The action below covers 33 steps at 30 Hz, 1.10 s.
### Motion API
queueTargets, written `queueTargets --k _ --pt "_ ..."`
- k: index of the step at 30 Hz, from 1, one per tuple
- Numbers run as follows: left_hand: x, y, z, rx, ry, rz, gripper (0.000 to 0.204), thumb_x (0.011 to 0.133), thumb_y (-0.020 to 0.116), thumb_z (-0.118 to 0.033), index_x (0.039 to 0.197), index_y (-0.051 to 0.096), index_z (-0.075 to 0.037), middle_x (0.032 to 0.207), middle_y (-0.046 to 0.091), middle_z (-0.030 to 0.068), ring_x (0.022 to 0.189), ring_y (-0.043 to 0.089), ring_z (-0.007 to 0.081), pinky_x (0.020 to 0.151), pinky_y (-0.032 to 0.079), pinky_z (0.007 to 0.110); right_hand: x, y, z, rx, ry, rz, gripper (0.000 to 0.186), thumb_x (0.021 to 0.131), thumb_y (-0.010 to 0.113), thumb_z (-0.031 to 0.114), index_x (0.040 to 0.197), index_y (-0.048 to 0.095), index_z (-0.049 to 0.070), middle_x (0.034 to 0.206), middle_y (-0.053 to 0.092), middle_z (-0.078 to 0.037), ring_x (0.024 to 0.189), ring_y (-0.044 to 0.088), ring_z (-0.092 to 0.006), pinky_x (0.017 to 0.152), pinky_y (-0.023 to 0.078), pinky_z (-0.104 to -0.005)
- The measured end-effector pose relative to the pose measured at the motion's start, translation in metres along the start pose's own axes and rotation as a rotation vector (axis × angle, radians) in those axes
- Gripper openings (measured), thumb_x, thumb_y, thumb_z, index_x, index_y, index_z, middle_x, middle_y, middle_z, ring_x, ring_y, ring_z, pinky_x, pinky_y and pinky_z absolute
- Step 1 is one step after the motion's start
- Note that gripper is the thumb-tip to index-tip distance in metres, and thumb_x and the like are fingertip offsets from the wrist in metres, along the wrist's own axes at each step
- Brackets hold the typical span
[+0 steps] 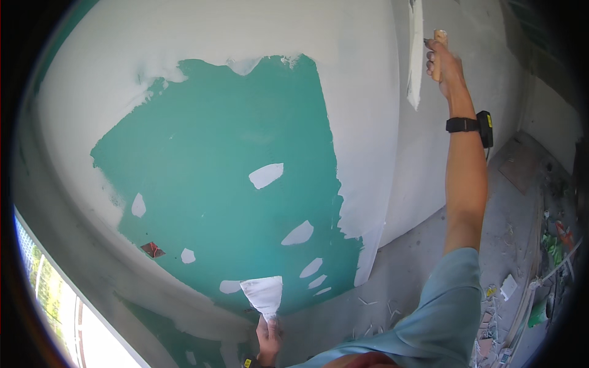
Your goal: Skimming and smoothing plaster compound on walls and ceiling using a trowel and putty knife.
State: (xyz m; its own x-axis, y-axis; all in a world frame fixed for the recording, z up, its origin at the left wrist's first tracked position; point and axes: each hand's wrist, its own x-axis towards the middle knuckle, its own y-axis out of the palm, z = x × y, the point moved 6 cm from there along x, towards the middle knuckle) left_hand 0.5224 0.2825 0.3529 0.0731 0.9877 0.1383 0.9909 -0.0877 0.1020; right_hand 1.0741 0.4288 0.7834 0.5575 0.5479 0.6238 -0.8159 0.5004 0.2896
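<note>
At the upper right, my right hand is closed around the wooden handle of a plastering trowel. Its long blade appears nearly edge-on and is coated with white plaster. The blade lies at or close to the pale plastered wall; whether it touches cannot be made out. Low in the middle, my left hand grips a putty knife with its wide blade upward, covered in white plaster. Behind that blade is a bare green wallboard area with several white filler patches and ragged plaster edges.
A small opening with red wires sits low on the left of the green area. At the lower left is a bright window. Offcuts and debris litter the floor at the right, near a green container.
</note>
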Motion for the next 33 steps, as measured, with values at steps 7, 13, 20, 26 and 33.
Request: queueTargets --k 7,13,20,26,33 --pt "0.011 -0.020 -0.024 0.047 0.073 -0.075 0.034 0.093 0.040 -0.034 0.098 0.047 0.000 0.060 0.042 -0.0017 0.046 0.038 0.0048 0.038 0.030 0.021 0.051 0.043 -0.011 -0.113 -0.088 -0.023 0.042 0.073 0.059 0.030 0.100 0.057 -0.003 0.090 0.064 -0.009 0.066 0.058 -0.0165 0.062 0.046 -0.0281" --pt "0.016 -0.085 0.029 -0.077 -0.015 -0.199 0.030 0.092 0.047 -0.030 0.110 0.050 -0.007 0.081 0.052 -0.0025 0.060 0.043 0.0063 0.048 0.034 0.019 0.045 0.103 -0.008 -0.174 -0.096 0.027 0.042 0.073 0.059 0.029 0.098 0.057 -0.004 0.093 0.064 -0.013 0.061 0.057 -0.0173 0.051 0.047 -0.0276" --pt "0.044 -0.103 -0.007 -0.009 0.105 -0.134 0.033 0.093 0.040 -0.037 0.091 0.044 -0.004 0.056 0.040 0.0011 0.040 0.036 0.0087 0.033 0.029 0.023 -0.030 0.266 0.093 -0.359 -0.240 0.183 0.029 0.083 0.052 0.026 0.077 0.056 -0.003 0.064 0.055 -0.011 0.047 0.052 -0.0178 0.040 0.041 -0.0330" --pt "0.049 -0.147 -0.008 -0.086 0.185 -0.222 0.033 0.092 0.042 -0.036 0.091 0.044 -0.004 0.059 0.042 0.0011 0.040 0.037 0.0091 0.034 0.031 0.023 -0.130 0.433 0.168 -0.219 -0.378 0.535 0.036 0.078 0.052 0.018 0.090 0.050 -0.016 0.076 0.056 -0.022 0.062 0.059 -0.0269 0.050 0.046 -0.0380" --pt "0.028 -0.213 -0.014 -0.013 0.091 -0.183 0.028 0.094 0.038 -0.027 0.099 0.047 -0.001 0.062 0.047 -0.0005 0.051 0.042 0.0061 0.046 0.035 0.022 -0.287 0.603 0.186 -0.795 -0.574 0.895 0.031 0.078 0.056 0.019 0.082 0.054 -0.012 0.066 0.058 -0.017 0.054 0.054 -0.0212 0.049 0.044 -0.0326"
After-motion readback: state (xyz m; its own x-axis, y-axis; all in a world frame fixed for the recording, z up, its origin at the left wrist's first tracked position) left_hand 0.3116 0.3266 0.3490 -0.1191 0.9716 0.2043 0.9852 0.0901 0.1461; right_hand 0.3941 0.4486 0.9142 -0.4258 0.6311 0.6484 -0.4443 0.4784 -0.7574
